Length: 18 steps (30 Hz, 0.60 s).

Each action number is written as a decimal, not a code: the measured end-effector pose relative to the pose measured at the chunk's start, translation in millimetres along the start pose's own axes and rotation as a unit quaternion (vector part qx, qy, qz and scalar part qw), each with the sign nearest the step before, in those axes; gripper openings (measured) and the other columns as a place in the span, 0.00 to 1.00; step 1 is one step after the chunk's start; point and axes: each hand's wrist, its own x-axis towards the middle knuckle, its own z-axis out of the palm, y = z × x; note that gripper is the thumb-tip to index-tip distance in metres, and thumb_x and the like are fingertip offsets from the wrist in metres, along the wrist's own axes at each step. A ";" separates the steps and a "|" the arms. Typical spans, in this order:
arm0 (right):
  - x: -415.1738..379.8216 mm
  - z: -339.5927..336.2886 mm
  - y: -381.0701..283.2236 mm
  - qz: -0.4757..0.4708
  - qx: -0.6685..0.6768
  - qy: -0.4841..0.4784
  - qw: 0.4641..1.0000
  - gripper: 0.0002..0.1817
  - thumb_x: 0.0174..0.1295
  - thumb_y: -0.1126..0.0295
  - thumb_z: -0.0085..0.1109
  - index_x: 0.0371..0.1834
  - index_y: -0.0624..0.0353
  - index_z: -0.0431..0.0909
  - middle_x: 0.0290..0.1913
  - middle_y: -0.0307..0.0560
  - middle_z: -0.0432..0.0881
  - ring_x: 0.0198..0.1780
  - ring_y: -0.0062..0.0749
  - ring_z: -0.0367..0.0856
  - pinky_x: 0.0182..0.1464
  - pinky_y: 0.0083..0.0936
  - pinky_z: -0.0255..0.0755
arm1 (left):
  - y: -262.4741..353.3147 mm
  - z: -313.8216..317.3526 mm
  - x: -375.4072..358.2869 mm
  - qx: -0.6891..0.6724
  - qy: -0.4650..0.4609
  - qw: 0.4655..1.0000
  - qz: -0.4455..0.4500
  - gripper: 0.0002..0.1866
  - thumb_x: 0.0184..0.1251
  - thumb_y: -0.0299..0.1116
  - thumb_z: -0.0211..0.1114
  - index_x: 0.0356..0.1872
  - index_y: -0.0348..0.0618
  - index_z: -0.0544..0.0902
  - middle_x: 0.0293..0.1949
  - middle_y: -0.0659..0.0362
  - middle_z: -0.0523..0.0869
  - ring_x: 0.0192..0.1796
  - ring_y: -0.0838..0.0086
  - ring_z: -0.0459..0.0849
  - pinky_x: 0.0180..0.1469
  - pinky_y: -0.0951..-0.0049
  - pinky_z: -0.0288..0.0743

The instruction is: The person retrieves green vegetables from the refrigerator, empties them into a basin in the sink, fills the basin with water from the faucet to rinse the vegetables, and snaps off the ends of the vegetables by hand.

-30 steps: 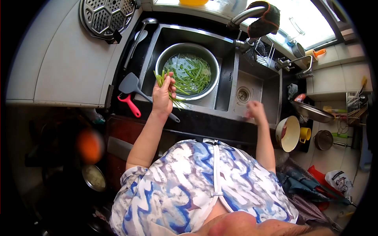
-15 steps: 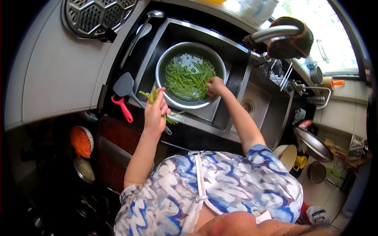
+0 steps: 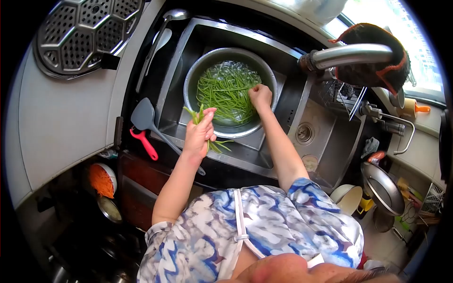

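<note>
Long green stalks (image 3: 226, 89) lie in water inside a round metal basin (image 3: 189, 75), which stands in the left bowl of a steel sink. My left hand (image 3: 199, 132) is closed around a bunch of green stalks (image 3: 219, 145), just outside the basin's near-left rim; stalk ends stick out above and below the fist. Over the right part of the basin, my right hand (image 3: 261, 97) has its fingers pressed together at the edge of the floating stalks. Whatever its fingertips grip is too small to name.
A grey spatula (image 3: 143, 114) and a red-handled peeler (image 3: 145, 144) lie left of the sink. A ladle (image 3: 175, 15) rests behind them. The faucet (image 3: 351, 54) juts over the back right. Shredded orange food (image 3: 101, 180) sits in a bowl at lower left.
The view has shifted. My left hand, still around its bunch, is closer to the basin's near rim. My right hand has moved slightly up along the basin's right side.
</note>
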 end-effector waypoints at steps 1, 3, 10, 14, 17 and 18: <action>-6.1 -10.1 -10.1 -0.039 0.052 0.001 0.998 0.08 0.48 0.67 0.60 0.25 0.59 0.83 0.26 0.58 0.82 0.34 0.50 0.83 0.39 0.39 0.76 | -1.8 3.8 3.2 0.004 -0.007 1.000 0.004 0.12 0.66 0.34 0.64 0.47 0.41 0.80 0.18 0.73 0.66 0.16 0.88 0.60 0.20 0.82 0.60; -30.8 -32.5 -29.9 -0.121 0.084 -0.010 0.989 0.06 0.48 0.70 0.61 0.26 0.61 0.82 0.25 0.55 0.82 0.31 0.43 0.84 0.35 0.31 0.76 | -5.8 12.1 11.0 0.033 0.003 0.999 0.022 0.12 0.64 0.33 0.65 0.46 0.40 0.81 0.19 0.72 0.70 0.16 0.89 0.62 0.20 0.82 0.60; -124.1 -124.2 -78.9 -0.288 0.162 -0.157 0.931 0.04 0.52 0.75 0.61 0.31 0.62 0.79 0.26 0.45 0.77 0.24 0.28 0.77 0.29 0.22 0.71 | -1.8 39.0 -17.0 0.149 -0.070 0.972 0.170 0.12 0.61 0.29 0.68 0.45 0.39 0.84 0.28 0.69 0.80 0.22 0.89 0.69 0.21 0.86 0.61; -145.1 -139.7 -84.2 -0.365 0.136 -0.155 0.908 0.06 0.50 0.77 0.61 0.32 0.62 0.79 0.25 0.45 0.76 0.25 0.32 0.78 0.30 0.24 0.72 | 0.4 43.0 -37.6 0.206 -0.155 0.920 0.296 0.09 0.61 0.24 0.66 0.43 0.38 0.84 0.29 0.68 0.78 0.25 0.88 0.71 0.24 0.85 0.63; -160.4 -151.9 -86.9 -0.393 0.111 -0.151 0.900 0.07 0.51 0.77 0.61 0.35 0.62 0.80 0.26 0.46 0.76 0.26 0.31 0.79 0.30 0.23 0.72 | 1.5 37.9 -48.1 0.290 -0.187 0.844 0.410 0.10 0.58 0.20 0.67 0.41 0.37 0.85 0.31 0.64 0.77 0.33 0.83 0.75 0.32 0.83 0.70; -165.0 -155.8 -87.1 -0.405 0.093 -0.153 0.897 0.08 0.53 0.78 0.61 0.37 0.62 0.80 0.27 0.46 0.77 0.26 0.30 0.80 0.30 0.23 0.73 | 3.1 37.9 -55.5 0.325 -0.175 0.816 0.444 0.11 0.56 0.19 0.67 0.41 0.38 0.85 0.31 0.63 0.77 0.34 0.81 0.77 0.35 0.81 0.71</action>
